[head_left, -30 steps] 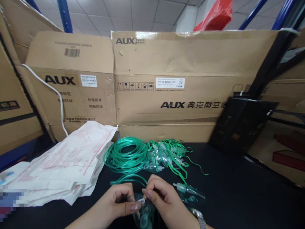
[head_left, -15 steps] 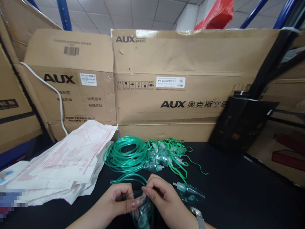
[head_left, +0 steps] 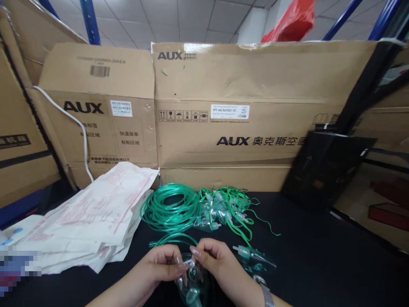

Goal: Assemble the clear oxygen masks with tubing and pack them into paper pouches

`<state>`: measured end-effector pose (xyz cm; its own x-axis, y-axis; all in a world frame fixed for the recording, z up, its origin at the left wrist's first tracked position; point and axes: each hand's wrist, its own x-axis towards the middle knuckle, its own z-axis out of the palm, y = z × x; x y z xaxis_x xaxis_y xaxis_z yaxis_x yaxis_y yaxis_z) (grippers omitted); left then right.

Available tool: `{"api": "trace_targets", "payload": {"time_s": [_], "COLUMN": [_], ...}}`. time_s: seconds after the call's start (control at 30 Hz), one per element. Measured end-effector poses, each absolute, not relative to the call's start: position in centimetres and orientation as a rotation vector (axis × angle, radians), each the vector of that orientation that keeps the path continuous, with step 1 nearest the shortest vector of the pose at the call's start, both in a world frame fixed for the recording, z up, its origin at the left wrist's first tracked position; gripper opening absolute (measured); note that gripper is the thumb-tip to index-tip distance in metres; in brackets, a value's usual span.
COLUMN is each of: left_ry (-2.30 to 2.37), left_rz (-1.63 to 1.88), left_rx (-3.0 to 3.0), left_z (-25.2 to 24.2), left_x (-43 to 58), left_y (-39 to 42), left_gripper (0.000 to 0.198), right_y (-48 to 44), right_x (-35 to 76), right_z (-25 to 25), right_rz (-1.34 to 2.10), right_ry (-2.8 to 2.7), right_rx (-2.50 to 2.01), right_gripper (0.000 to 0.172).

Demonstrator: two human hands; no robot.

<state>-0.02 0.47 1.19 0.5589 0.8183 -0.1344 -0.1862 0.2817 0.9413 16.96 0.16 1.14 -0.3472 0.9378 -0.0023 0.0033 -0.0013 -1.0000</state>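
A clear green oxygen mask sits low in front of me, pinched near its upper edge by both hands. My left hand has its thumb and fingers closed on the mask's left side, by a small pale piece. From the other side my right hand grips the top right of the same mask between thumb and fingers. Just beyond the hands lies a coil of green tubing, its loose end close to my left knuckles. A second mask with a pale connector rests right of my right hand.
Several clear masks with green straps are heaped beside the coil. White printed pouches are stacked on the left of the black table. Large cardboard boxes stand along the back, and a black box leans at the right.
The held mask has turned slightly, so its round front fitting shows more plainly between my fingers. Both hands keep their pinch, and the whole view has shifted a little.
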Motion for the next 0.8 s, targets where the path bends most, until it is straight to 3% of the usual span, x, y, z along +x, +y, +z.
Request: {"api": "trace_targets", "payload": {"time_s": [0.5, 0.8], "left_ry": [0.646, 0.674], "left_rz": [0.776, 0.727], "left_rx": [0.982, 0.988], "left_z": [1.41, 1.31], "left_x": [0.36, 0.13], "left_y": [0.14, 0.0], "left_gripper": [0.035, 0.026], "right_y": [0.43, 0.36], "right_x": [17.18, 17.02], "right_z": [1.43, 0.91], "right_rz": [1.487, 1.524], "right_ry": [-1.401, -1.433], "right_rx": [-1.079, -1.071], "right_gripper": [0.038, 0.044]}}
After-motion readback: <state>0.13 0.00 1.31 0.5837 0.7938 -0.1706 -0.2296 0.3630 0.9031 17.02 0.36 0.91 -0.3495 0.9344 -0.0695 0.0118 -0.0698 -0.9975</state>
